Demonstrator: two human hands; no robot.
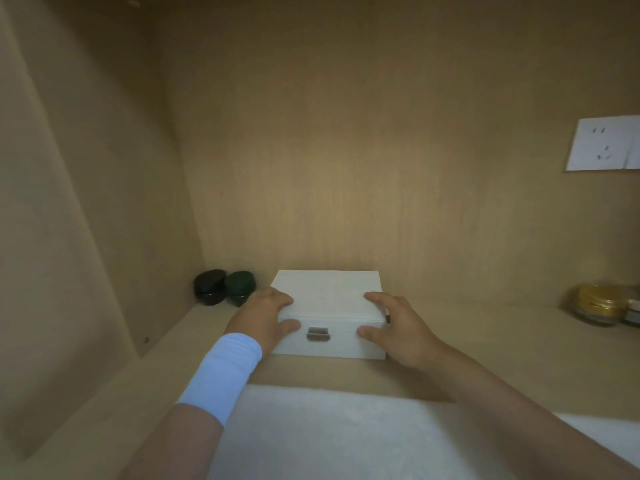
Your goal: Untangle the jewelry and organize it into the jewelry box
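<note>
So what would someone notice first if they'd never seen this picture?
The white jewelry box, lid shut, sits at the centre, held at its two ends by the left hand and right hand. A black case and a green case stand in the back left corner, and a gold-lidded jar at the far right.

No word, number or brand can be read anywhere; the white square socket plate [604, 143] on the wood-grain back wall shows only small dark slots; the glass jar with a gold lid [596, 304] at the right is too blurred for any label to be made out; the white rectangular box [327, 292] with a grey metal clasp shows plain faces.
</note>
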